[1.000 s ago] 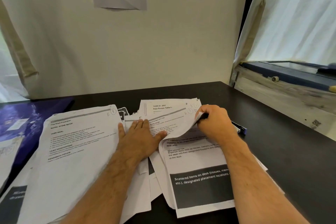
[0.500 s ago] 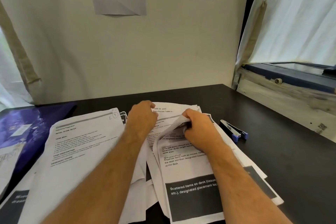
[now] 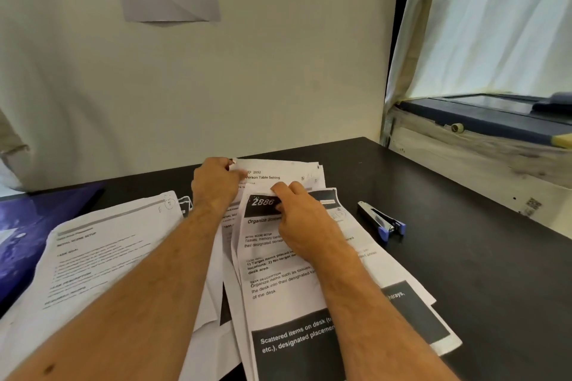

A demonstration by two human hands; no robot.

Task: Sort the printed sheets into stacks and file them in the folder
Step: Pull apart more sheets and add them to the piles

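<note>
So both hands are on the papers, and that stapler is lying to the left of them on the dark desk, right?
Not quite. The head view shows the stapler lying to the right of the papers, not the left. The rest holds: the left hand and right hand are both on the papers, on the dark desk.
</note>
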